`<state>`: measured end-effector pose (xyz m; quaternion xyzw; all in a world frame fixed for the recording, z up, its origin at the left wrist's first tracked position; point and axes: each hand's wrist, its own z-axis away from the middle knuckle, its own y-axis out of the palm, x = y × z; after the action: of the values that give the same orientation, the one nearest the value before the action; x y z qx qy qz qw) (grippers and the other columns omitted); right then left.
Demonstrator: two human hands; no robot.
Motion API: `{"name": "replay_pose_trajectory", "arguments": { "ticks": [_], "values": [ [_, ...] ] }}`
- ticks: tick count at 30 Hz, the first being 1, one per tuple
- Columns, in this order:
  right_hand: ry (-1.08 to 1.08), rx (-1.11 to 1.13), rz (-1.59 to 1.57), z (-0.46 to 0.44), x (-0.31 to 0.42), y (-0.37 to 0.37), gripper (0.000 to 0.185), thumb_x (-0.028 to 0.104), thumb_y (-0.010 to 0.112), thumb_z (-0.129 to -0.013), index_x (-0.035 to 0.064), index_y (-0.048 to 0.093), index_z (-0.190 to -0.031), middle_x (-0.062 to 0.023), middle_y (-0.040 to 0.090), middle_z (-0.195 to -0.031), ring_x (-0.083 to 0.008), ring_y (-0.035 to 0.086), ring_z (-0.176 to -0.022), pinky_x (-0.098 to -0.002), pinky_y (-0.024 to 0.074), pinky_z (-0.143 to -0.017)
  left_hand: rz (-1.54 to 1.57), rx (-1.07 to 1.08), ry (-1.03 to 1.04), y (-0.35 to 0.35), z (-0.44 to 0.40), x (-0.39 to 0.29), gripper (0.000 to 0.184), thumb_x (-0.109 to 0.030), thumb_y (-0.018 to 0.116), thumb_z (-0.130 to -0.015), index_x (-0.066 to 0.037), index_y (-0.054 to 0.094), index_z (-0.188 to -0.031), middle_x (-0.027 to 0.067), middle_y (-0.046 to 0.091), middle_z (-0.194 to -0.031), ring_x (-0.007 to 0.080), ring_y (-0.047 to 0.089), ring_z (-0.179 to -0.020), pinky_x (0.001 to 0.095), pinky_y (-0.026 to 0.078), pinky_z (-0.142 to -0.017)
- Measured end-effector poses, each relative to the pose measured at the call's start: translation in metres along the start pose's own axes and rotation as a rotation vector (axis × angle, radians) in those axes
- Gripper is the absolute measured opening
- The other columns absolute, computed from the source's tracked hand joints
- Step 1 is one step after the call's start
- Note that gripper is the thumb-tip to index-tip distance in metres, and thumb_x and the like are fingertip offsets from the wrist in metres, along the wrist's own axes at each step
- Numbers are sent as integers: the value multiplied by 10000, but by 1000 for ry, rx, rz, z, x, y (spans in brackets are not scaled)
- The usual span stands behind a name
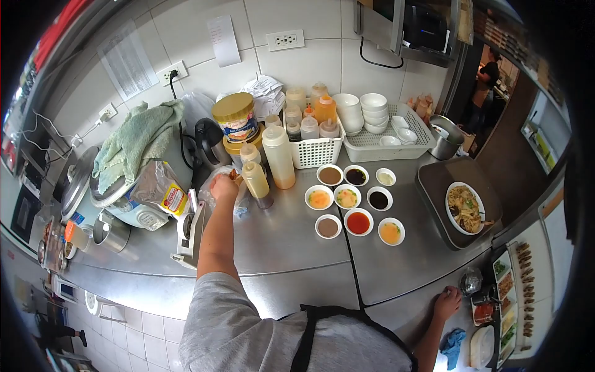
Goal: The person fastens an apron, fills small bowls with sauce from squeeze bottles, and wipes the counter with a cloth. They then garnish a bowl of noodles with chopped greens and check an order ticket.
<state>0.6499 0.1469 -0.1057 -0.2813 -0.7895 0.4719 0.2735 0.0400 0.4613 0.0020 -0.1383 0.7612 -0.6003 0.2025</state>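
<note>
My left hand (pixel 224 187) reaches forward with its fingers closed at a clear plastic bag (pixel 243 197); a small brown piece shows by the fingertips, but I cannot make out what they grip. Just right of it stand squeeze bottles, a yellowish one (pixel 255 180) and a tall pale one (pixel 277 158). My right hand (pixel 447 302) rests on the steel counter's right part, fingers loosely extended and holding nothing, near a plastic-wrapped container (pixel 471 281). Between the arms sit several small sauce bowls, including a red sauce bowl (pixel 359 222) and a dark sauce bowl (pixel 379 198).
A noodle dish (pixel 465 208) sits on a dark tray (pixel 427 180) at right. Behind are a white basket (pixel 319 155) of bottles and a grey rack (pixel 396 153) with stacked bowls. A towel-topped cooker (pixel 137 211) stands left. Another person (pixel 486 87) is in the far doorway.
</note>
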Motion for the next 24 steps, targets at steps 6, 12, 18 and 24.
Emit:
{"name": "replay_pose_trajectory", "arguments": {
  "ticks": [6,12,18,24],
  "values": [
    [7,14,-20,-1,0,-1,194,130,481,-694,164,513,-882,-34,486,-1072,-268,439,-1003,-430,344,-811,718,-180,-7,-21,-16,45,283,-146,583,-651,29,586,-873,115,626,-795,207,604,-674,298,463,-625],
    [37,11,-64,0,1,1,170,137,509,-697,155,510,-866,-46,485,-1057,-269,433,-1005,-436,331,-818,1516,193,419,-173,89,-33,154,-31,550,-719,12,521,-865,34,566,-786,69,529,-674,191,426,-610],
    [19,-3,-116,2,2,-4,154,120,503,-700,131,513,-854,-59,473,-1002,-283,412,-1007,-432,314,-834,1378,175,1549,-250,210,-88,150,-158,565,-737,-30,530,-809,65,524,-743,208,527,-643,298,423,-653],
    [49,-47,-155,3,8,-13,153,112,506,-686,133,514,-837,-62,472,-1001,-278,411,-1014,-442,302,-842,1578,36,1922,-271,238,-119,145,-173,590,-750,-42,551,-799,102,544,-748,234,557,-626,375,426,-662]
  ]
}}
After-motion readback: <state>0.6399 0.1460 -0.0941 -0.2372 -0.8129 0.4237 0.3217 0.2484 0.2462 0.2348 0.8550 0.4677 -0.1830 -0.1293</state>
